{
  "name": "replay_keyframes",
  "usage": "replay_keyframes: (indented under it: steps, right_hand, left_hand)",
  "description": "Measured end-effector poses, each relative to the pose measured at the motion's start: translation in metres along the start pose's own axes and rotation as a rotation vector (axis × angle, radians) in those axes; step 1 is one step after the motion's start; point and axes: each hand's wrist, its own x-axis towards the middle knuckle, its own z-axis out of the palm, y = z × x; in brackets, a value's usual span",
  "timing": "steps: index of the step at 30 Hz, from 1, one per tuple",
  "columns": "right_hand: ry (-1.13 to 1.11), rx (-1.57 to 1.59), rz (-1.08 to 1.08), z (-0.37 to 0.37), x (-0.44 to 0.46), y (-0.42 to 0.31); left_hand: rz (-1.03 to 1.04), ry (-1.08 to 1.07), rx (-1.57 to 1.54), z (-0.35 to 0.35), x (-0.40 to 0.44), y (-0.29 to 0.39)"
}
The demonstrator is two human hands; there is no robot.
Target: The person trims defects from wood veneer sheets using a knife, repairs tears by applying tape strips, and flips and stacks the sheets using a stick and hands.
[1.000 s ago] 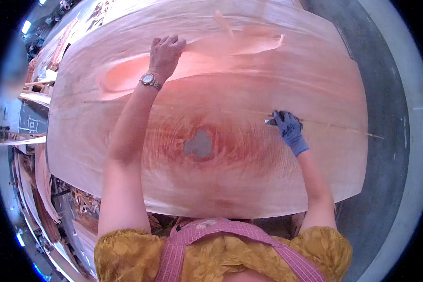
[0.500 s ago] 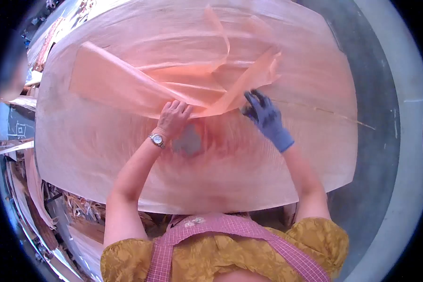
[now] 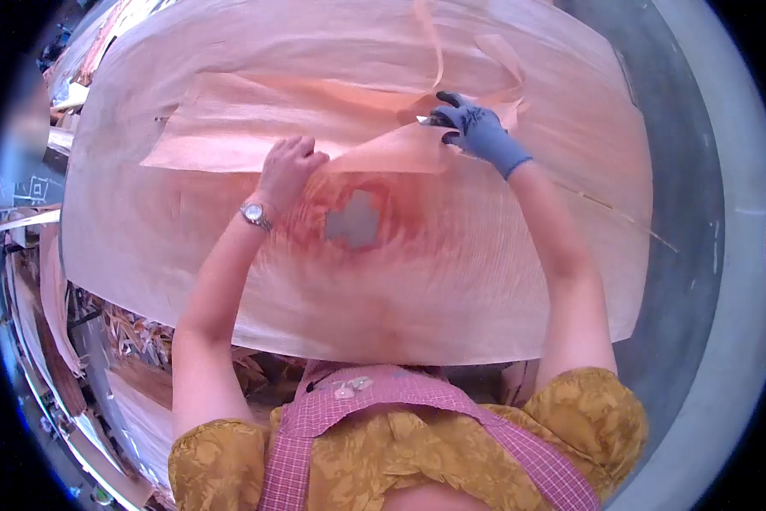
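A loose piece of thin orange wood veneer (image 3: 221,128) lies across a large pale veneer sheet (image 3: 187,281), with narrow strips trailing from it at the far side. My bare left hand (image 3: 289,169), a watch on its wrist, is closed at the near edge of the loose piece, its fingertips hidden. In a blue-grey glove, my right hand (image 3: 476,132) is over the right part of that piece. A small pale blade (image 3: 425,121) pokes out between its thumb and fingers. Nearer to me, an irregular hole (image 3: 353,223) in the large sheet has a reddish rim and shows grey beneath.
A thin split or sliver (image 3: 604,204) runs along the right side of the large sheet. Veneer scraps (image 3: 140,332) lie in a heap below its left edge. Grey floor (image 3: 689,213) borders the right side, and more sheets stand at the left.
Both hands have moved away from me, and the loose veneer has shifted with them and lies flatter. More of the hole is uncovered. The blade in my right hand now shows.
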Motion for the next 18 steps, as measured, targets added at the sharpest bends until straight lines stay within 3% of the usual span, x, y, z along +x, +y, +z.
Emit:
replay_keyframes:
  steps: [3, 7, 10, 17, 18]
  right_hand:
    - [-0.302, -0.16, 0.15, -0.016, 0.015, -0.011]
    - [0.003, 0.099, -0.046, -0.028, 0.0, -0.016]
    - [-0.024, 0.115, -0.044, -0.025, -0.001, -0.024]
    - [-0.467, -0.179, 0.013, 0.005, 0.029, -0.009]
    - [-0.383, -0.199, 0.009, 0.003, 0.026, -0.01]
  left_hand:
    - [-0.042, 0.053, -0.009, 0.005, -0.005, -0.003]
    - [-0.069, 0.045, -0.024, 0.012, -0.021, -0.003]
    - [-0.048, 0.004, -0.021, 0.016, -0.034, 0.003]
    - [-0.114, -0.036, -0.074, 0.034, -0.047, 0.005]
    - [-0.144, -0.046, -0.091, 0.035, -0.05, 0.005]
